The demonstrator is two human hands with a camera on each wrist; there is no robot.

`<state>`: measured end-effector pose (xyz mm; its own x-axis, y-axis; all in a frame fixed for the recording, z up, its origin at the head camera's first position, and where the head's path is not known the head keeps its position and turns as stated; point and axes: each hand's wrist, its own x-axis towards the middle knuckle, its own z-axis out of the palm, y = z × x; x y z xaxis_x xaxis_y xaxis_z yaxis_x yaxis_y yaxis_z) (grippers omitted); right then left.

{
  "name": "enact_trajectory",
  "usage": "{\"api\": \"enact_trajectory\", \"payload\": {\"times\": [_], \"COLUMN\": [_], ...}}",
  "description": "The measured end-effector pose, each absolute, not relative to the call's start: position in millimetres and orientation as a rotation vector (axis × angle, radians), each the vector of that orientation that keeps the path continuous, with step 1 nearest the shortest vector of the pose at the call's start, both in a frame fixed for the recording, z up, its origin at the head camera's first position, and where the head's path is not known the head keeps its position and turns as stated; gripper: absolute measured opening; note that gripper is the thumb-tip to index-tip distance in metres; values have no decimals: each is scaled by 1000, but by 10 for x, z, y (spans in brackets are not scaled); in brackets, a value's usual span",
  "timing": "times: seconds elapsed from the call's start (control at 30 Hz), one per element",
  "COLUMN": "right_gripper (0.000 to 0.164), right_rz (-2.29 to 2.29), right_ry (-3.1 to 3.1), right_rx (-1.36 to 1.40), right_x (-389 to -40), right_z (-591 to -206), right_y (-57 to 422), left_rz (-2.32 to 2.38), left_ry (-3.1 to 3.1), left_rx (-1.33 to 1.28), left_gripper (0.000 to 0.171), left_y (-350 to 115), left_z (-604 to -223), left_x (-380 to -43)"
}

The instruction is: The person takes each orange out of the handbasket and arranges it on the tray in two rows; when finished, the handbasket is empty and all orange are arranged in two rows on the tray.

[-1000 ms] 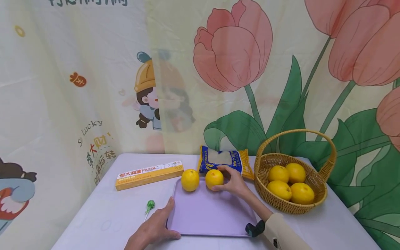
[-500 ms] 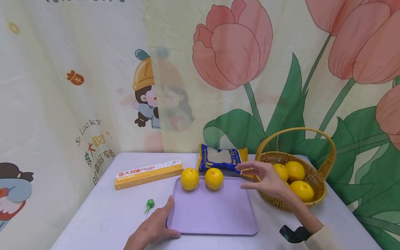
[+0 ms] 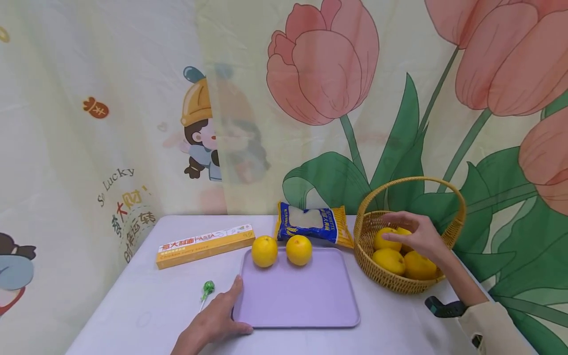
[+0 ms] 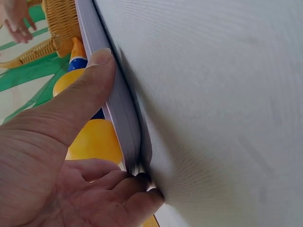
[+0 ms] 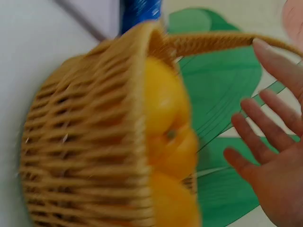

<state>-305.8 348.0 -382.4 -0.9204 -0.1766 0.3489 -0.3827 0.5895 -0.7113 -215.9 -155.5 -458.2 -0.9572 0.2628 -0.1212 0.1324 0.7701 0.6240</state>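
Observation:
My left hand (image 3: 214, 318) holds the near left corner of a lilac rectangular tray (image 3: 297, 301), thumb along the front edge and fingers at the left side. In the left wrist view, the thumb (image 4: 97, 75) lies against the tray's outer wall and the fingers curl at its corner. Two oranges, a left one (image 3: 264, 251) and a right one (image 3: 299, 250), stand side by side at the tray's far edge. Over a wicker basket (image 3: 377, 276) hovers my right hand (image 3: 419, 239), fingers spread and holding nothing. Several oranges (image 5: 163, 97) lie in that basket, partly hidden by the hand in the head view.
A yellow and white pasta box (image 3: 204, 246) lies behind the tray on the left. The blue and yellow pasta bag (image 3: 310, 224) lies behind the oranges. Left of the tray is a green-wrapped lollipop (image 3: 208, 287). The basket's tall handle (image 3: 417, 178) arches above the fruit.
My right hand has let go of the right orange on the tray and moved right, over the basket. My left hand has stayed at the tray's corner. The view has shifted slightly.

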Motion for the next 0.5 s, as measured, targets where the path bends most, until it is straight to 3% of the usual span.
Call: {"api": "enact_trajectory", "payload": {"times": [0.5], "right_gripper": [72], "right_rz": [1225], "right_ry": [-2791], "right_rx": [120], "right_x": [-3286], "right_z": [-4157], "right_y": [3584], "left_rz": [908], "left_ry": [2735], "left_rx": [239], "left_gripper": [127], "left_y": [-1514], "left_z": [-4612], "left_x": [-2201]}}
